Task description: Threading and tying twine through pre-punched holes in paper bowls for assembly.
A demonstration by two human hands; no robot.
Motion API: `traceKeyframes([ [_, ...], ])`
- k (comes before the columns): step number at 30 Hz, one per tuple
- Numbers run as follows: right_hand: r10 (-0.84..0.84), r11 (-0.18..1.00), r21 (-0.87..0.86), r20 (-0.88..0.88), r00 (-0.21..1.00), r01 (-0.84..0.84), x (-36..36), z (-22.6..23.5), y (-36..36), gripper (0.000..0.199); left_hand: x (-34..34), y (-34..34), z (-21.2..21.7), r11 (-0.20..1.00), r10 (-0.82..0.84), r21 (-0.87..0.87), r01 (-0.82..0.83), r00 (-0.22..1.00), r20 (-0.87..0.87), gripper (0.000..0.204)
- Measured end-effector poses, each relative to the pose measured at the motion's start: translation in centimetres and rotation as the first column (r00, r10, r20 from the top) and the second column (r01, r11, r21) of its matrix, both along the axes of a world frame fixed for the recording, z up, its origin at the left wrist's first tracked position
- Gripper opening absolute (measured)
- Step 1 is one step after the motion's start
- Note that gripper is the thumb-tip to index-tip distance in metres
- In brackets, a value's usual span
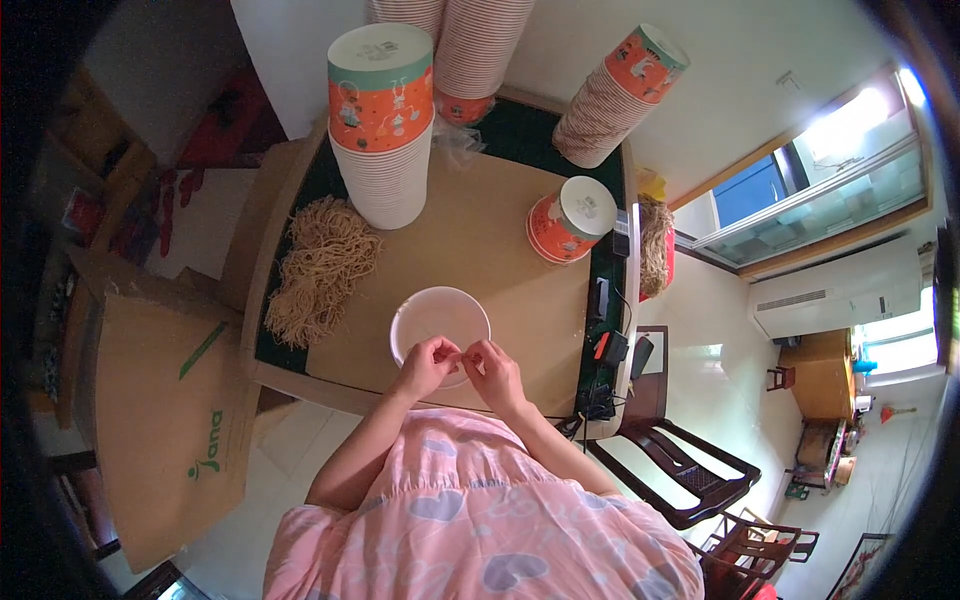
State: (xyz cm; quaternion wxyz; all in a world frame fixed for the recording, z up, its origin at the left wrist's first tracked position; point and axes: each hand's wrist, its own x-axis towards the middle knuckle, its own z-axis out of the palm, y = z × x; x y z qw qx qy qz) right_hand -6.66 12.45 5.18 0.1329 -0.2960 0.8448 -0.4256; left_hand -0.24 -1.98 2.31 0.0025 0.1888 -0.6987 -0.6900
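A round white bowl [440, 316] stands on the brown board [480, 225] right in front of me. Above its near rim, my left hand [427, 367] and my right hand [494, 376] meet with fingertips pinched together. Something small and thin may be between them, but it is too small to name. Left of the bowl lies a loose heap of tan twine [318, 268]. Farther back on the left rises a tall stack of white paper buckets [382, 120], the top one printed orange and green. A shorter stack of similar buckets [571, 222] sits upside down at the right.
More tall bucket stacks [482, 50] and a leaning stack [612, 100] line the table's far side. Black chargers and cables [604, 350] run along the right edge. A large cardboard box [170, 420] stands left of the table. Dark wooden chairs [690, 475] are on the right.
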Motion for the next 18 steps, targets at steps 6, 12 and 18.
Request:
traceKeyframes([
  [6,-0.021,1.0,-0.015,0.01,1.0,0.021,-0.1,0.0,0.1,0.012,0.0,-0.3,-0.2,0.999,0.012,-0.037,-0.013,1.0,-0.011,0.003],
  [12,0.013,1.0,-0.011,0.023,1.0,-0.013,-0.2,0.6,-0.1,0.011,0.1,-0.4,-0.7,0.999,0.021,0.026,-0.02,1.0,-0.006,0.003],
  [18,-0.009,1.0,-0.027,0.013,1.0,0.01,-0.2,0.2,-0.2,0.008,0.3,-0.3,-0.4,0.998,0.043,0.042,-0.04,0.996,-0.073,0.009],
])
